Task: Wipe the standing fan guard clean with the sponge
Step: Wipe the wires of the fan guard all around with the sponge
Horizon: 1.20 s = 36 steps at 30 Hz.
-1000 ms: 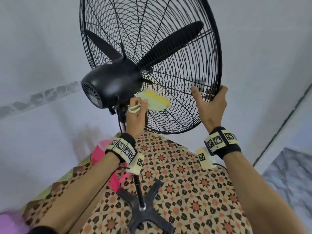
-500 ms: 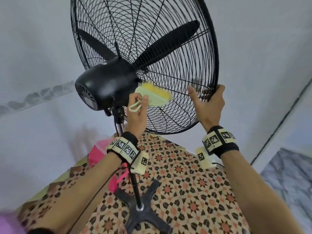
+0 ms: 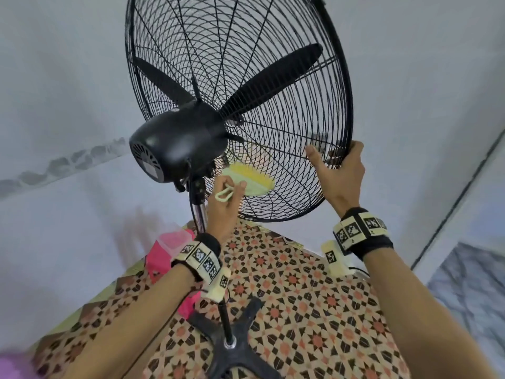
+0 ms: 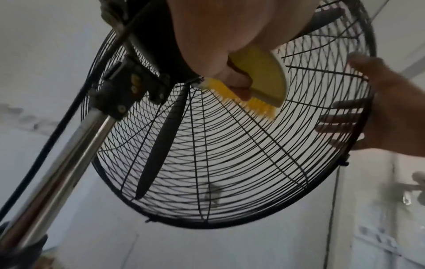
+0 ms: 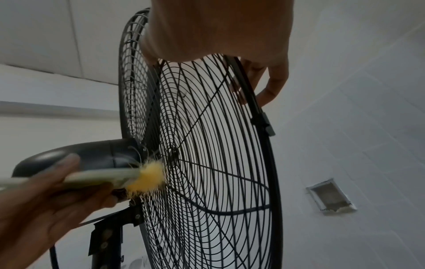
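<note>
Just below the motor housing (image 3: 180, 149), on the rear face of the fan guard (image 3: 273, 86), the left hand (image 3: 222, 209) has its grip closed round the pale green handle of the sponge (image 3: 250, 180), which looks more like a scrubbing brush: its yellow bristles are pressed against the wires near the hub. The right hand (image 3: 340, 173) grips the guard's outer rim, thumb on the rear wires and fingers curled over the front, steadying the head. The wiping step looks to be in hand, with only the low inner part of the rear grille under the bristles. The next stroke likely calls for dragging outward along the spokes toward the rim, with the right hand kept firm so the guard does not swing. Room is tight inward, where the housing, the pole (image 4: 69, 163) and its cable (image 4: 43, 151) crowd the left knuckles; outward and downward the grille lies open. The blades (image 3: 270, 80) sit just behind the wires, so the bristles should stay shallow. A wall stands near behind the fan.
</note>
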{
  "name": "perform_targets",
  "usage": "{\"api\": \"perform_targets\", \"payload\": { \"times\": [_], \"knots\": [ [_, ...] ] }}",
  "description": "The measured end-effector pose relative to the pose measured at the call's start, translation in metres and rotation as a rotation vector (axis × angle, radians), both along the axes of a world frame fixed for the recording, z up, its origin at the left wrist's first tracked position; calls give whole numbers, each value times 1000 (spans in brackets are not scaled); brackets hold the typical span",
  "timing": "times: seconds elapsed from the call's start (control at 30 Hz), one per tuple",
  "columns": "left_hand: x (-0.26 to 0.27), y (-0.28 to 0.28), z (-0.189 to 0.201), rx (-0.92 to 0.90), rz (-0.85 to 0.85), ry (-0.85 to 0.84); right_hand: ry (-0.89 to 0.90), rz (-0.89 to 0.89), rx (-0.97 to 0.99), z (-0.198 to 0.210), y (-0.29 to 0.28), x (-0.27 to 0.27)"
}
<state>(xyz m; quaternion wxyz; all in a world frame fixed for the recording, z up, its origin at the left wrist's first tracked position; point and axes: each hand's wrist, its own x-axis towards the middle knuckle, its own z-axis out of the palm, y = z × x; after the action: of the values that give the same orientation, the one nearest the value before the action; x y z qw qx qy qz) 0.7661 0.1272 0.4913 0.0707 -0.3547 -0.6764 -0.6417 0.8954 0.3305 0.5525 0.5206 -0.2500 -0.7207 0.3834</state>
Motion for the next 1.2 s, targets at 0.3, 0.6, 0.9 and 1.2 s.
{"api": "perform_targets", "payload": {
  "times": [0.3, 0.6, 0.9, 1.2],
  "knots": [
    [10, -28, 77, -437, -263, 332, -126, -182, 738, -6, -88, -5],
    [2, -18, 185, -1044, -472, 766, -216, 260, 310, -2, -102, -14],
    [-58, 40, 241, -1110, 51, 2061, 263, 80, 97, -20, -137, -35],
    [-89, 63, 239, -1078, 280, 2266, 272, -159, -183, -50, -138, -105]
  ]
}}
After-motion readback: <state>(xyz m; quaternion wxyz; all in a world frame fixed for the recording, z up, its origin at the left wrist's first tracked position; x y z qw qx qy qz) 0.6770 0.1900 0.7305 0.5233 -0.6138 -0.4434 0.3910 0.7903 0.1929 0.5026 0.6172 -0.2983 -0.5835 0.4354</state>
